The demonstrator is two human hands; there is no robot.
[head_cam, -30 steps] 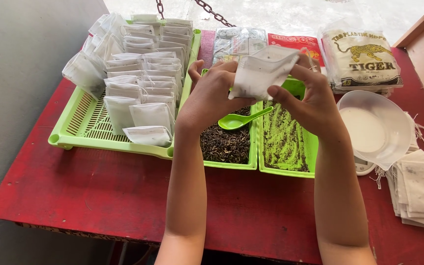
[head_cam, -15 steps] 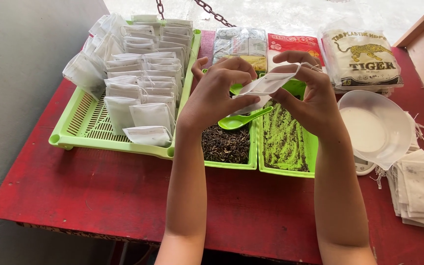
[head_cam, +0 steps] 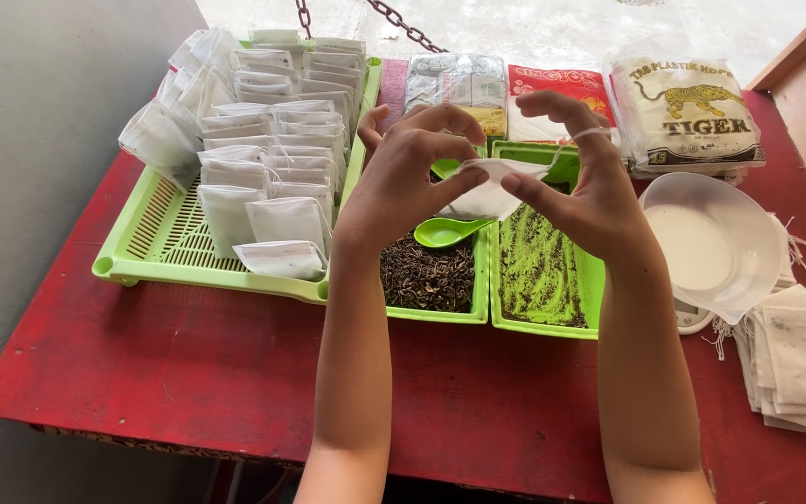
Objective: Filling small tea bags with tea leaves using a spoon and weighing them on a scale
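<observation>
Both of my hands hold one small white tea bag (head_cam: 489, 189) up over two green trays. My left hand (head_cam: 408, 177) pinches its left edge between thumb and fingers. My right hand (head_cam: 576, 182) grips its right side, with the bag's string looped over the fingers. Under the bag lies a green plastic spoon (head_cam: 442, 231) on the tray of dark loose tea leaves (head_cam: 429, 275). Beside it, a second green tray (head_cam: 540, 271) holds greenish ground tea.
A large green slotted tray (head_cam: 174, 233) on the left holds several filled white tea bags. A white bowl (head_cam: 706, 243) sits on a small scale at right, with a stack of empty bags (head_cam: 799, 359) near it. Plastic packets (head_cam: 683, 112) lie at the back of the red table (head_cam: 188, 373).
The tea bag was held upright a second ago; now it is tipped flat and lower between my hands, and my fingers have shifted to its edges.
</observation>
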